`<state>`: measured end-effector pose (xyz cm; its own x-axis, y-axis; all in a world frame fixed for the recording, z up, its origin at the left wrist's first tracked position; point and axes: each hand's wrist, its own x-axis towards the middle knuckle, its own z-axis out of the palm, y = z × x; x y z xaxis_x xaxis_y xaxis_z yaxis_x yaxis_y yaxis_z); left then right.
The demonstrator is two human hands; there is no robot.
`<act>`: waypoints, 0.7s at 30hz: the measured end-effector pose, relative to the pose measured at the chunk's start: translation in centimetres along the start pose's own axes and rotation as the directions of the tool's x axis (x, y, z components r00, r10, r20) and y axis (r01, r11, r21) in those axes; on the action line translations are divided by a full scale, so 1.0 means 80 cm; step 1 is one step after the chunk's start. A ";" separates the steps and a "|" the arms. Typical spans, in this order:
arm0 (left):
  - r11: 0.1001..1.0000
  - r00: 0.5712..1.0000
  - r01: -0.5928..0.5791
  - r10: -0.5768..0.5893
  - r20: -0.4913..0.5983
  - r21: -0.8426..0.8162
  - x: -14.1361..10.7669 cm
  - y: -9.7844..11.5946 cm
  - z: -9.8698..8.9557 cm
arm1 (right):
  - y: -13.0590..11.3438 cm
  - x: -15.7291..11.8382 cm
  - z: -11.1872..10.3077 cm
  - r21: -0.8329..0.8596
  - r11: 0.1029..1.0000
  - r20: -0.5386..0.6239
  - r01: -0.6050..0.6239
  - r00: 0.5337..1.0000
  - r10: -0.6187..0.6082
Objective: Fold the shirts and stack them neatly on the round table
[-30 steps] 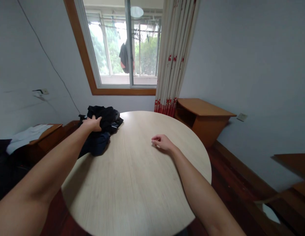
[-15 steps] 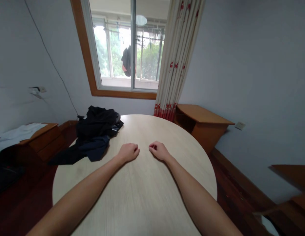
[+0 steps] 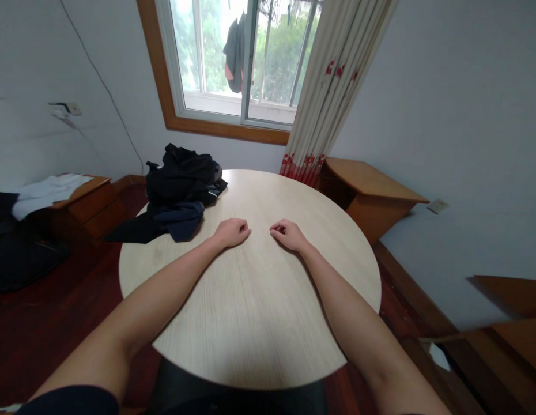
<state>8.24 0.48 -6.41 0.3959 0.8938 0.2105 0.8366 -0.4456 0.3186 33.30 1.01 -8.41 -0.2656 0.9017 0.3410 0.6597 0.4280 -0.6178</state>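
Note:
My left hand (image 3: 233, 232) rests on the pale round table (image 3: 250, 311), its fingers curled inward with nothing visible in them. Facing it, a short gap to the right, my right hand (image 3: 289, 234) lies on the tabletop with fingers bent and closed toward the thumb, also holding nothing I can see. Both forearms reach in over the near part of the table. A heap of black and dark blue clothes (image 3: 181, 178) lies at the table's back left edge, beyond my left hand and apart from it.
Behind the table are a window and a white curtain with red flowers (image 3: 332, 86). A wooden desk (image 3: 372, 184) stands at the back right. On the left, white cloth (image 3: 52, 193) covers part of a wooden cabinet (image 3: 93, 210). A wall socket (image 3: 438, 206) is at right.
The camera view has tilted downward, so the table's near edge and a dark sleeve now show. Both hands stay on the tabletop in nearly the same pose.

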 end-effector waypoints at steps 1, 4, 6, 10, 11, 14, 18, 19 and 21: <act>1.000 1.000 0.001 -0.001 0.000 -0.004 0.000 0.000 0.000 | 0.000 0.000 0.000 0.003 1.000 0.002 -0.008 1.000 0.008; 1.000 1.000 0.006 -0.006 0.000 -0.012 0.000 -0.001 0.002 | 0.001 0.000 0.000 0.016 1.000 0.011 -0.022 1.000 0.022; 1.000 1.000 0.008 -0.008 -0.005 -0.013 0.001 -0.002 0.003 | 0.003 0.000 0.001 0.024 1.000 0.019 -0.019 1.000 0.019; 1.000 1.000 0.007 -0.007 -0.006 -0.014 0.001 -0.003 0.004 | 0.007 0.000 0.000 0.039 0.999 0.032 -0.016 0.999 0.015; 1.000 1.000 0.007 -0.007 -0.004 -0.016 0.002 -0.003 0.004 | 0.007 0.000 -0.001 0.043 0.999 0.037 -0.018 0.999 0.017; 1.000 1.000 0.009 -0.009 -0.001 -0.023 0.002 -0.003 0.003 | 0.006 0.000 -0.002 0.048 0.999 0.047 -0.022 0.999 0.020; 0.999 1.000 0.008 -0.008 -0.001 -0.032 0.002 -0.003 0.003 | 0.003 0.000 -0.004 0.044 0.998 0.053 -0.036 0.998 0.034; 0.999 1.000 0.010 -0.010 0.000 -0.035 0.001 -0.002 0.003 | 0.003 0.000 -0.004 0.044 0.998 0.057 -0.041 0.998 0.039; 0.999 1.000 0.015 -0.015 0.003 -0.040 0.000 0.001 0.003 | 0.001 0.000 -0.005 0.041 0.998 0.063 -0.045 0.997 0.043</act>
<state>8.38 0.49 -6.61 0.3846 0.9004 0.2032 0.8267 -0.4340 0.3580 33.62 1.02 -8.22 -0.2810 0.9213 0.2690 0.6414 0.3887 -0.6614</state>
